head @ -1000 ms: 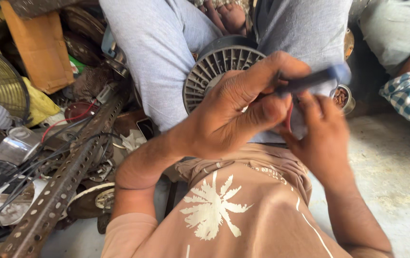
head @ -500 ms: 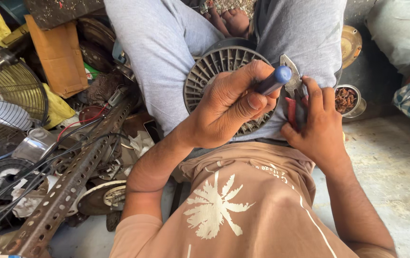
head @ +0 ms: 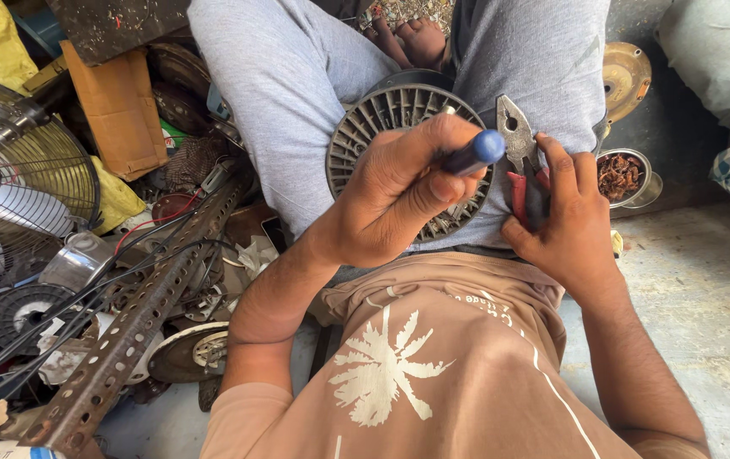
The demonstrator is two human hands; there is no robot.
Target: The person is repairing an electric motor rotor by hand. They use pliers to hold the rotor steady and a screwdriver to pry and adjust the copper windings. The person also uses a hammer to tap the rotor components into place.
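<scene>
Both hands busy: my left hand point(head: 390, 204) fists a blue-handled screwdriver point(head: 474, 153) onto the round finned motor housing point(head: 382, 115) wedged in my lap for bracing, right hand point(head: 573, 225) clamps red-handled pliers point(head: 518, 157) beside its rim.

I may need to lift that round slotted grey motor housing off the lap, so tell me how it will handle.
The slotted grey motor housing looks like rigid cast metal, so probably stiff and heavy for its size. Its round rim could let it roll once off the legs. The left hand rests on it gripping a blue-handled tool; the right hand holds pliers beside it.
</scene>
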